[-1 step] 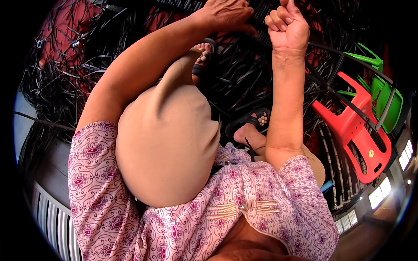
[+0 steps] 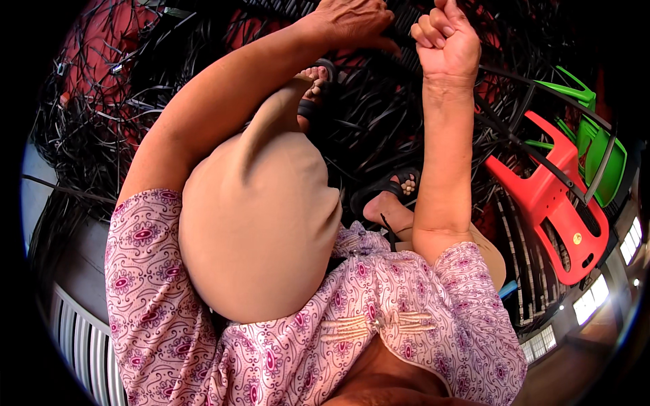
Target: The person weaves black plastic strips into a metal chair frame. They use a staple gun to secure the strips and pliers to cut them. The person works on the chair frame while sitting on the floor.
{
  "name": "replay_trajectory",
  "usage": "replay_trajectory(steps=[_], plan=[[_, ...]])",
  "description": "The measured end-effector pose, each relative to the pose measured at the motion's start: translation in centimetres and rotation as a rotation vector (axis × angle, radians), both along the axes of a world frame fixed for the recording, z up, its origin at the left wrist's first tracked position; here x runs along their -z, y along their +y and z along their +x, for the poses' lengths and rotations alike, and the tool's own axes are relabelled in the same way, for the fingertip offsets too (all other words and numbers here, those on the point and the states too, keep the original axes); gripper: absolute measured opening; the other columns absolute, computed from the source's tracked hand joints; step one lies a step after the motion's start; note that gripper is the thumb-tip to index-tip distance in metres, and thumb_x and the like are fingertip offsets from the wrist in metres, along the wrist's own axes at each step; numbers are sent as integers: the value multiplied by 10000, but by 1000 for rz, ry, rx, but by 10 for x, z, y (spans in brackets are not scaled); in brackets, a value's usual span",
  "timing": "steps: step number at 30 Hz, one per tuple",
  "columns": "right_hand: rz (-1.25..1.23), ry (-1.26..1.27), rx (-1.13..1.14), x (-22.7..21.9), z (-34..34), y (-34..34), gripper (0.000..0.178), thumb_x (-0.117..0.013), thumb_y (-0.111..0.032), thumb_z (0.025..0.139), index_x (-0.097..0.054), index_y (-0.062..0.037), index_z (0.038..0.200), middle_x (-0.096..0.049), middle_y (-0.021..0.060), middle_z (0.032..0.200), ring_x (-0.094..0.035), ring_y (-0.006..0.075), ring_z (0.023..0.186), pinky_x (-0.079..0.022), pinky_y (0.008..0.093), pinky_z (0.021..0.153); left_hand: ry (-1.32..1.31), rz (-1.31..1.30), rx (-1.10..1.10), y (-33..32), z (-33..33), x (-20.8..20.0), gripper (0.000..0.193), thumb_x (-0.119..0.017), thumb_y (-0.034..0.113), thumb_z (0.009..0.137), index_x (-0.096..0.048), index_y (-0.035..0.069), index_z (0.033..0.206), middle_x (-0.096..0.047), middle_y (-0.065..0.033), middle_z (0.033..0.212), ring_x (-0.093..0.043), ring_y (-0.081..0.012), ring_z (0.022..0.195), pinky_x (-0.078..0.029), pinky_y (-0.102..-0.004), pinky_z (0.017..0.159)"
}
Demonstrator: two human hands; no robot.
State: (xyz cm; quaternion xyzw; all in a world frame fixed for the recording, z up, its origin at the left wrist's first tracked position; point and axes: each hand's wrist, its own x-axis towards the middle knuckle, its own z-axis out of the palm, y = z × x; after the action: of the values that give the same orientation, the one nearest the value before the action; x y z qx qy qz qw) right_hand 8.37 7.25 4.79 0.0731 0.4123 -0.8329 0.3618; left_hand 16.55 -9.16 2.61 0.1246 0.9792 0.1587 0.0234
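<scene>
My left hand [image 2: 355,25] reaches in at the top edge, back of the hand up. Its fingers bend away over the black strips; what they grip, if anything, is hidden. To its right my right hand [image 2: 449,47] is raised with the palm side toward me and the fingers curled closed. Whatever it pinches is cut off by the top edge. Below and between the hands lies a large tangle of black flat strips [image 2: 379,101], spread around my sandalled feet. Closely laid dark strips [image 2: 284,8] show along the top, beside my left hand.
A red plastic chair [image 2: 552,196] lies tipped at the right, with a green plastic chair [image 2: 604,162] behind it. Loose strips cross over both. Red floor [image 2: 105,40] shows through the strips at upper left. A ribbed pale metal surface [image 2: 84,345] stands at lower left.
</scene>
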Motion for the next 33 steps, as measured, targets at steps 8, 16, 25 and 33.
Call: replay_trajectory(steps=[8, 16, 25, 33], plan=[[-16, -12, -27, -8, 9, -3, 264, -537, -277, 1050, -640, -47, 973, -342, -61, 544, -297, 84, 414, -269, 268, 432, 23, 24, -16, -1, -1, 1, 666, -652, 684, 803, -692, 24, 735, -685, -146, 758, -701, -304, 759, -533, -421, 711], [1, 8, -29, 3, -10, -10, 257, -530, -276, 1049, -639, -56, 974, -336, -54, 547, -299, 87, 418, -255, 265, 424, 50, -4, 0, 0, -1, 7, 651, -646, 679, 812, -699, 34, 741, -690, -133, 771, -703, -296, 777, -533, -419, 719], [165, -380, -96, 128, -87, -10, 239, -449, -254, 1058, -600, -96, 960, -311, -53, 521, -285, 113, 396, -246, 302, 404, -10, 5, -45, 5, 0, 9, 649, -637, 700, 810, -689, 55, 753, -704, -127, 808, -707, -292, 819, -536, -420, 755], [288, -594, -338, 229, -113, -16, 232, -430, -133, 1045, -605, -30, 932, -482, 32, 615, -427, 179, 487, -395, 328, 506, 250, 158, -18, 12, -2, 11, 479, -748, 492, 793, -627, 77, 1000, -633, -115, 972, -634, -289, 921, -501, -412, 816]])
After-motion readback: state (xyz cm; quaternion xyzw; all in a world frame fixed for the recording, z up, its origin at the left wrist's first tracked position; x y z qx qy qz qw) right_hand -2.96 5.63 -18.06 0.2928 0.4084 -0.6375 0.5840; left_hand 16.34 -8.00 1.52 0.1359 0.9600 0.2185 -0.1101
